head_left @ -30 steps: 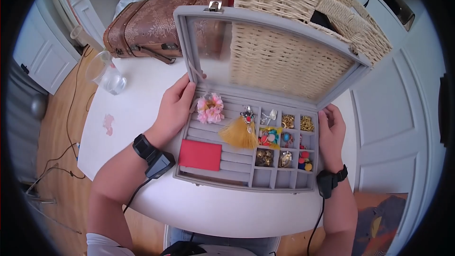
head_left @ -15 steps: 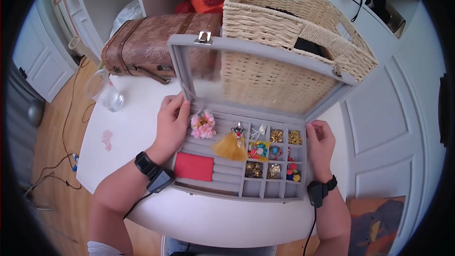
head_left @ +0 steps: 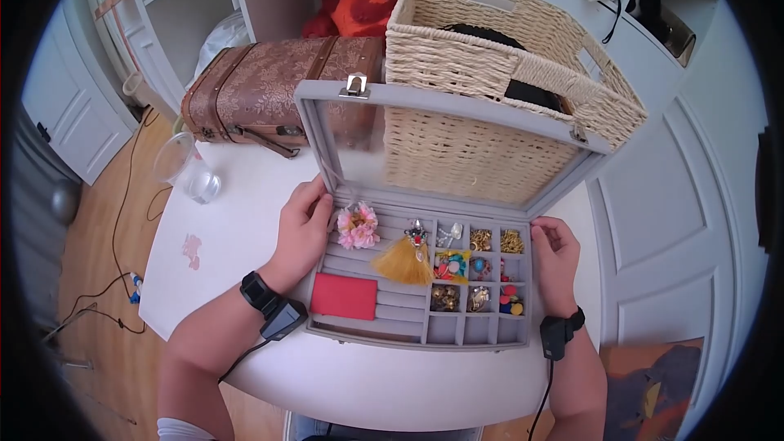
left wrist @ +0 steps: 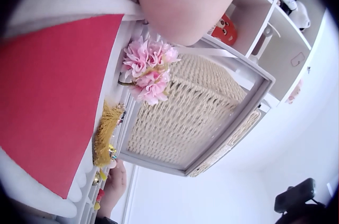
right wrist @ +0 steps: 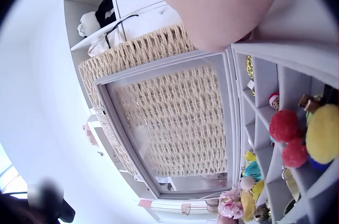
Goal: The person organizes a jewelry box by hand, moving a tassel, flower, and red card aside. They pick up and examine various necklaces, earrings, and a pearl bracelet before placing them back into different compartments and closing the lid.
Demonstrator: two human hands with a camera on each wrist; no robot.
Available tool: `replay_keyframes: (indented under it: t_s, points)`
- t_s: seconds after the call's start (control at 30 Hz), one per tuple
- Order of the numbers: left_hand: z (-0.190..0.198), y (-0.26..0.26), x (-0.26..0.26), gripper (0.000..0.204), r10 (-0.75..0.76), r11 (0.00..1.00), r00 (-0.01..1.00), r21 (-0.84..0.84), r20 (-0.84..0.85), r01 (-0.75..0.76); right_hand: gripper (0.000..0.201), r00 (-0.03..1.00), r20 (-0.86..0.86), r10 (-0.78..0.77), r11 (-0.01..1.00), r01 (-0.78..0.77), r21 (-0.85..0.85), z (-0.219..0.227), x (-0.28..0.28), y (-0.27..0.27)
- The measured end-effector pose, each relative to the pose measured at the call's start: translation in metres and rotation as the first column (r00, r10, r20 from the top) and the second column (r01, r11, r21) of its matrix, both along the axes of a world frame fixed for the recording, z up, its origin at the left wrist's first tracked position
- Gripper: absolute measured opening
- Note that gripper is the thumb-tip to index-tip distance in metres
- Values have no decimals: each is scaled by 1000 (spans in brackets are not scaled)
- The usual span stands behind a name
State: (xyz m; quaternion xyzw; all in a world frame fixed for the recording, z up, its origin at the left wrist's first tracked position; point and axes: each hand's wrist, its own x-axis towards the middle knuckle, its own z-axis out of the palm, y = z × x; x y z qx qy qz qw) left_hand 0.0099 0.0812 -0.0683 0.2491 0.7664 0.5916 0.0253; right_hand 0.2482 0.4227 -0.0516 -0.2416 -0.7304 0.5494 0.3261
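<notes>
A grey jewelry box [head_left: 408, 333] lies on the white table with its glass lid [head_left: 465, 143] raised. My left hand [head_left: 300, 229] grips its left side near the back corner, thumb along the edge. At the right side, my right hand [head_left: 557, 261] holds the box with curled fingers. On the padded ring rows rest a pink flower hair tie [head_left: 358, 225], a red card [head_left: 344, 296] and a yellow tassel earring [head_left: 406, 260]. Small compartments hold gold chains [head_left: 512, 242], beaded pieces [head_left: 451, 265] and red and yellow pom-poms [right wrist: 323, 134]. The front row of compartments holds nothing.
Behind the lid stands a woven basket [head_left: 457, 57], beside a brown patterned suitcase [head_left: 269, 86]. A clear plastic cup [head_left: 200, 184] is at the table's left, near a pinkish patch [head_left: 191, 251]. A red plush bear [head_left: 359, 0] sits farther back.
The head view has tilted up, so the box, suitcase and basket appear lower and more of the bear and basket shows. Both hands keep their places on the box; the lid stays raised.
</notes>
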Motion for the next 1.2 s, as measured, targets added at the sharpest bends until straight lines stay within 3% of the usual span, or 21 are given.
replay_keyframes:
  t_s: [0.03, 0.1, 0.2, 0.33, 0.47, 0.57, 0.73, 0.83, 0.87, 0.93, 0.97, 1.03, 1.17, 1.2]
  points:
    - [-1, 0, -1, 39, 0, 1000, 1000, -4, 4, 0, 11, 1000, -4, -1, 1000, 1, 13, 0, 2, -3]
    - [-1, 3, -5, 33, -47, 966, 973, 259, 225, -13, 14, 1000, 9, 9, 1000, -9, -11, 1, 4, -2]
    - [-1, -2, -13, 27, -69, 986, 954, 168, 291, 20, 17, 1000, 19, 23, 999, -23, -33, 3, 4, 0]
    - [1, -2, -11, 24, -23, 995, 975, 104, 222, -1, 16, 998, -1, 61, 998, -61, -16, -1, 3, 1]
    - [1, 3, -12, 24, -41, 992, 980, 126, 193, 16, 15, 997, 58, 51, 996, -55, 66, -1, 4, -1]
    - [-3, 2, -10, 29, -57, 990, 980, 141, 190, 30, 15, 996, -2, 86, 994, -86, 63, -5, 2, -1]
    - [7, 6, -4, 16, -36, 937, 948, 339, 316, -77, 14, 997, 36, 69, 990, -73, 122, -4, 3, -2]
    - [5, 4, -4, 7, -82, 925, 949, 377, 303, -41, 13, 999, 12, 53, 988, -55, 146, -4, 0, -3]
    - [1, 1, -7, 7, -82, 925, 949, 378, 305, -42, 12, 999, -28, 42, 988, -37, 152, -4, 0, -3]
    - [-5, -6, -15, 10, -112, 988, 972, 126, 205, 87, 11, 999, -24, 28, 987, -24, 162, -7, -1, -1]
    - [-5, -2, -14, 10, -114, 988, 972, 130, 206, 89, 10, 1000, -23, 15, 986, -11, 169, -8, -1, 0]
    - [-4, 5, -10, 16, -34, 954, 970, 296, 239, -39, 10, 1000, 9, 10, 978, -12, 210, -8, -1, 0]
    - [-4, 6, -10, 25, -50, 946, 967, 323, 251, -35, 9, 1000, 29, 6, 964, -13, 266, -3, -2, -5]
    - [-4, 5, -10, 25, -21, 973, 983, 231, 185, -22, 9, 1000, 27, 4, 965, -11, 263, 0, -1, -5]
